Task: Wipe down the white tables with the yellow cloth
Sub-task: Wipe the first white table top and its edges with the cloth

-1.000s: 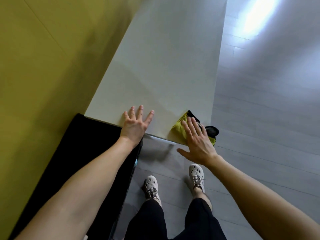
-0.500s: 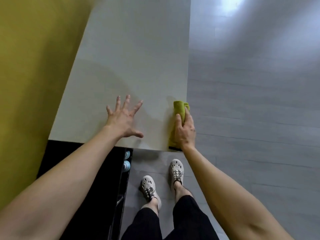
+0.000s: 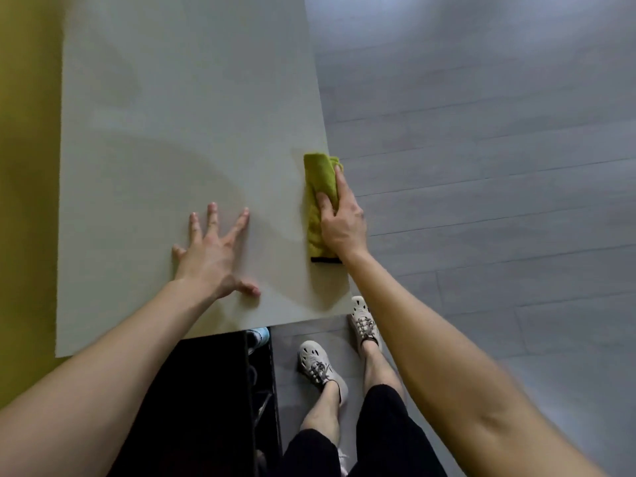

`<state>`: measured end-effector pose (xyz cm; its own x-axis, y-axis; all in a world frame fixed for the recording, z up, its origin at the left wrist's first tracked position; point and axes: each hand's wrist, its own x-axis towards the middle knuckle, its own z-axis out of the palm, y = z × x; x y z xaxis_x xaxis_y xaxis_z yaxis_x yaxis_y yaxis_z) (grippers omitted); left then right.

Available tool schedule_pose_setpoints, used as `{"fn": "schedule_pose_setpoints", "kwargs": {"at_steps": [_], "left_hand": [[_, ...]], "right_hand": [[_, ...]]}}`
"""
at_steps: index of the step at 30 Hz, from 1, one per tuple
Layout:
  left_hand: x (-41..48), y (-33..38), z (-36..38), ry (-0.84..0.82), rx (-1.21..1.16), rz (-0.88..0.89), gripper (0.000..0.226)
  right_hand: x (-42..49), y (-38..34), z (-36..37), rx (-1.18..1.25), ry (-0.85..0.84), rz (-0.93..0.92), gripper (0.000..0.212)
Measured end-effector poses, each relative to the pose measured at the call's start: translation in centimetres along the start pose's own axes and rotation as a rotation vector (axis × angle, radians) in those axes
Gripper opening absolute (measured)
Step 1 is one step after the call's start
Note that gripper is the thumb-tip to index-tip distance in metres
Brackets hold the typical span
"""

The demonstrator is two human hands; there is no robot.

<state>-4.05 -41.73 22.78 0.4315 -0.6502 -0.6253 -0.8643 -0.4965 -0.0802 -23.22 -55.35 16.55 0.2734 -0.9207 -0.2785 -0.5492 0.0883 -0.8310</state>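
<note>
While the left hand [image 3: 213, 256] is spread flat, fingers straight, on the white table [image 3: 172, 132], the folded yellow cloth [image 3: 320, 187] is gripped by the right hand [image 3: 344, 228] at the table's right edge.

A pale sheen is cast on the grey plank floor [image 3: 430, 46]; faint shadows are thrown across the matt white tabletop [image 3: 172, 98]; edges are bent and slightly blurred.

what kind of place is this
Probably an indoor office or classroom, though that's a guess: a plain white table against a yellow wall, on grey plank flooring.
</note>
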Motion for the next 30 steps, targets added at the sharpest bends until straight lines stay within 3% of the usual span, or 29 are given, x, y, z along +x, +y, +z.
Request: {"fn": "schedule_pose_setpoints", "kwargs": {"at_steps": [3,5,11,13,17,21,23,27,29,30], "left_hand": [[0.0,-0.1,0.2,0.01,-0.002,0.008,0.167],[-0.1,-0.1,0.2,0.009,0.006,0.011,0.167],[-0.4,-0.1,0.4,0.014,-0.01,0.005,0.167],[-0.4,-0.1,0.1,-0.006,-0.013,0.008,0.166],[-0.6,0.3,-0.4,-0.003,-0.037,-0.003,0.167],[-0.7,0.7,-0.3,0.006,-0.017,-0.018,0.168],[-0.5,0.5,-0.3,0.02,-0.024,-0.022,0.168],[-0.7,0.6,-0.7,-0.004,-0.019,-0.054,0.17],[-0.7,1.4,-1.4,-0.003,0.02,-0.078,0.158],[-0.5,1.7,-2.1,0.034,0.043,-0.073,0.141]], "right_hand": [[-10.6,4.1,-1.1,0.043,-0.002,-0.031,0.069],[-12.1,5.4,-1.3,0.031,-0.028,-0.067,0.069],[4.9,-2.1,0.3,-0.017,-0.064,-0.05,0.068],[6.3,-2.5,0.6,-0.047,-0.064,-0.042,0.072],[-3.0,1.7,-0.5,-0.086,-0.09,-0.143,0.078],[-14.4,6.4,-1.9,-0.063,-0.142,-0.123,0.082],[-12.1,5.7,-2.4,-0.02,-0.21,-0.122,0.083],[2.4,-0.3,-0.7,0.031,-0.226,-0.1,0.081],[7.7,-2.8,0.3,0.027,-0.174,-0.078,0.081],[8.5,-3.2,0.4,0.021,-0.142,-0.057,0.08]]}}
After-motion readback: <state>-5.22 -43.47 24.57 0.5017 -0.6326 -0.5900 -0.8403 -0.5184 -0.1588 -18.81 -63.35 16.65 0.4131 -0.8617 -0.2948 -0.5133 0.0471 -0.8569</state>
